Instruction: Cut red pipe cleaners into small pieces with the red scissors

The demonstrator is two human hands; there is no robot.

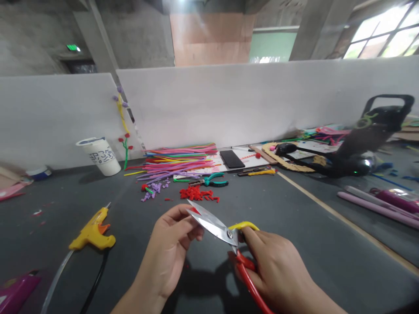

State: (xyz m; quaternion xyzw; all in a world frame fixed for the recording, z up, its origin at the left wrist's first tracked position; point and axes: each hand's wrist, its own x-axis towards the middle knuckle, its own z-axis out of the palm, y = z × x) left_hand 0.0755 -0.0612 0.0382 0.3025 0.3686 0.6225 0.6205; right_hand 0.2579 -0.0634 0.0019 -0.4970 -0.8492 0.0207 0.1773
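Observation:
My right hand [278, 261] grips a pair of scissors [218, 227] by its red and yellow handles, blades spread and pointing up to the left. Between the blades, near their tips, sits a small red piece [195, 210], probably pipe cleaner. My left hand [172, 244] pinches that piece with thumb and forefinger. Just beyond the hands lies a pile of short red pieces [196, 193]. Purple cut pieces [155, 190] are heaped left of it. Teal-handled pliers [211, 180] rest behind the red pile.
A yellow glue gun [93, 231] lies at left, its cords running toward me. Behind are a white cup [100, 156], bundled colored pipe cleaners [180, 161], a phone [232, 159] and a yellow cutter [262, 172]. A black stand-like device [353, 144] is at right, before a white partition [229, 104].

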